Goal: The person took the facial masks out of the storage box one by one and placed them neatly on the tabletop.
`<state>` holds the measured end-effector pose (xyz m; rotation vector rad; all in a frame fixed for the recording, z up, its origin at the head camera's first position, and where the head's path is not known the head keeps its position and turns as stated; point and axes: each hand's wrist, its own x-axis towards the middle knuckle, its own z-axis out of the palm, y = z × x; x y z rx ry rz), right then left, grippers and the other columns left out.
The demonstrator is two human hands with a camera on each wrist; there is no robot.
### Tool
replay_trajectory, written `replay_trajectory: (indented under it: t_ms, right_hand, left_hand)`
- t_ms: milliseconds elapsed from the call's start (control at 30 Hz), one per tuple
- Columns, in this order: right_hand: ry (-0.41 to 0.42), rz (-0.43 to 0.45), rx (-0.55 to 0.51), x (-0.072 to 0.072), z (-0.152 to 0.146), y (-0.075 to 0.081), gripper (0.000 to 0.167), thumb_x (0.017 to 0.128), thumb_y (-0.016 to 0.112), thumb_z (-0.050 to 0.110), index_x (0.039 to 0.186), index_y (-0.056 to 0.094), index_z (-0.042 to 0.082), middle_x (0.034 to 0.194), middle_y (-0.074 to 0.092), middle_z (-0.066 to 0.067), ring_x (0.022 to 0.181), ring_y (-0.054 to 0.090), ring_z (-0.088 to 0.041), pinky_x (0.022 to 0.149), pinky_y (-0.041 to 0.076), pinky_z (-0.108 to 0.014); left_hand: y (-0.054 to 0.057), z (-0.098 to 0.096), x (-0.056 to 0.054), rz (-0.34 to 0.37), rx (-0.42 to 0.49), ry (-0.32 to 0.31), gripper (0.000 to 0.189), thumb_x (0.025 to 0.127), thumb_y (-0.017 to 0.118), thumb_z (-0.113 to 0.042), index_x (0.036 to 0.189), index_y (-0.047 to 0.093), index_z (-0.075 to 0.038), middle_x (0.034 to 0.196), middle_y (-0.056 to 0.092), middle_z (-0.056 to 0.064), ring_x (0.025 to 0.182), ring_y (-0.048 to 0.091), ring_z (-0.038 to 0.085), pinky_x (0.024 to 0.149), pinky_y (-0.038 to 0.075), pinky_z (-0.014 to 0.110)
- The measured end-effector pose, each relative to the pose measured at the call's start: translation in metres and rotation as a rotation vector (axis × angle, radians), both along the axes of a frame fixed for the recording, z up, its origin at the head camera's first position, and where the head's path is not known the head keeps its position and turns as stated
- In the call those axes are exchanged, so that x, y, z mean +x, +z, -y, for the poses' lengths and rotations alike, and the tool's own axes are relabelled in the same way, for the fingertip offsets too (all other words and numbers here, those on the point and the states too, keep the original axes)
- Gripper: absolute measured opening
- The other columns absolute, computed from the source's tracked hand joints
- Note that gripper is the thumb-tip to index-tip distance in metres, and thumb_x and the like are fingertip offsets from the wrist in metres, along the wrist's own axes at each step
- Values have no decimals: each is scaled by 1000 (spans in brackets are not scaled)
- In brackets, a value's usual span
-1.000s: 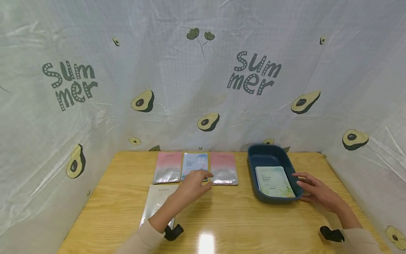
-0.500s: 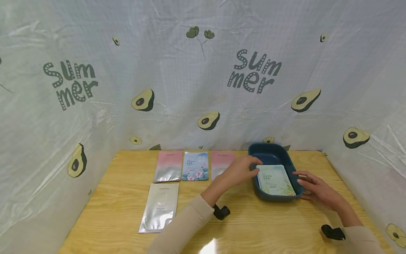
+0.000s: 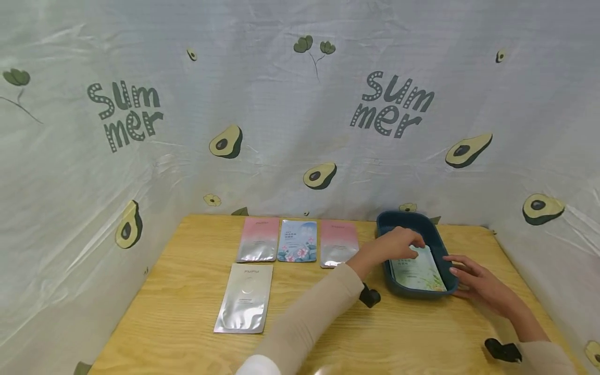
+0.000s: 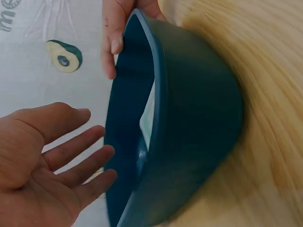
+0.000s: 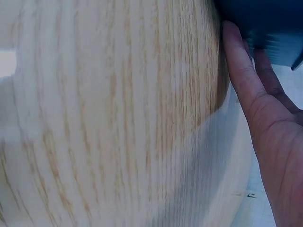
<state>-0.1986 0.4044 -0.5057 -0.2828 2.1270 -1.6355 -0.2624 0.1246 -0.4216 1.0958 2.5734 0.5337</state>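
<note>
A dark blue bin (image 3: 419, 295) on the table holds a green, leaf-printed face mask packet (image 3: 424, 275). My left hand (image 3: 396, 244) is above it, partly covering the packet in the head view. In the left wrist view the left hand's fingers (image 4: 87, 165) are extended and spread, with nothing between them, beside the bin's rim. At the bin's right side, my right hand (image 3: 483, 284) touches the outer wall with its fingers fairly straight. The right wrist view shows the thumb and fingers (image 5: 241, 61) of that hand against the bin's wall.
Left of the bin, a pink packet (image 3: 338, 242), a blue flowered packet (image 3: 297, 240) and another pink packet (image 3: 259, 238) lie in a row on the wooden table (image 3: 178, 312). A larger silver packet (image 3: 245, 298) lies in front. A printed cloth (image 3: 272, 104) stands behind.
My left hand has moved right, from over the row of packets to above the bin. The right hand stays at the bin's side. The view has shifted slightly.
</note>
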Motion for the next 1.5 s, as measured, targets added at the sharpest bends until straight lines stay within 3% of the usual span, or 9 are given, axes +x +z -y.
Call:
replay_trajectory:
  t_ms: [133, 433, 567, 700, 867, 1033, 1300, 1400, 1500]
  right_hand:
    - [10, 11, -24, 3, 0, -3, 48, 113, 38, 24, 157, 26, 7, 137, 38, 1, 113, 64, -13, 92, 58, -36]
    - [35, 35, -87, 1, 1, -7, 47, 113, 37, 21, 157, 25, 9, 138, 40, 7, 116, 63, -12, 94, 58, -36]
    - [45, 34, -102, 1, 1, -4, 47, 113, 37, 20, 157, 25, 8, 138, 39, -1, 116, 64, -14, 94, 58, -37]
    - [41, 27, -86, 0, 2, -2, 47, 113, 37, 20, 157, 26, 9, 139, 37, -4, 115, 64, -14, 94, 58, -37]
    - [28, 12, -65, -2, 2, -1, 48, 113, 37, 21, 157, 24, 6, 139, 33, -12, 114, 64, -16, 94, 58, -37]
    - [28, 29, -62, -3, 2, 1, 49, 113, 37, 22, 158, 23, 7, 141, 33, -16, 116, 65, -16, 95, 58, -38]
    - [34, 46, -73, -1, -1, 4, 44, 113, 38, 20, 156, 28, 12, 138, 38, -11, 116, 65, -16, 95, 58, -39]
    - [34, 50, -75, -1, -2, 4, 44, 113, 37, 20, 156, 28, 12, 136, 41, -10, 115, 65, -17, 95, 58, -39]
    - [29, 57, -78, -1, -3, 3, 46, 113, 38, 21, 157, 26, 10, 137, 38, -11, 116, 65, -17, 95, 58, -41]
  left_hand:
    - [-8, -21, -5, 42, -38, 20, 40, 100, 67, -20, 140, 62, -20, 140, 61, -9, 128, 53, 2, 97, 43, 10]
    - [-26, -32, -9, 136, -83, 263, 62, 92, 78, -24, 148, 53, -30, 151, 49, -15, 140, 43, 7, 104, 47, 23]
    - [-35, -36, -9, 143, -82, 308, 67, 89, 81, -23, 149, 52, -31, 151, 49, -14, 141, 44, 12, 108, 45, 29]
    - [-42, -38, -11, 125, -96, 350, 57, 91, 80, -20, 142, 58, -32, 145, 54, -13, 136, 46, 17, 104, 45, 33]
    - [-40, -38, -12, 149, -44, 418, 38, 94, 73, -16, 129, 69, -33, 140, 57, -12, 135, 45, 19, 98, 47, 35]
    - [-34, -33, -15, 135, -12, 386, 36, 98, 68, -10, 127, 71, -30, 137, 60, -14, 140, 44, 16, 106, 44, 29]
    - [-17, -22, -22, 136, 104, 275, 38, 95, 65, 1, 126, 72, -19, 122, 68, -7, 112, 59, 7, 74, 47, 17]
    - [-13, -19, -23, 152, 138, 277, 39, 94, 62, 4, 125, 72, -18, 120, 69, -6, 110, 60, 7, 68, 44, 16]
    - [-14, -15, -23, 174, 173, 318, 40, 95, 58, 7, 125, 72, -16, 119, 70, -4, 106, 61, 8, 60, 38, 18]
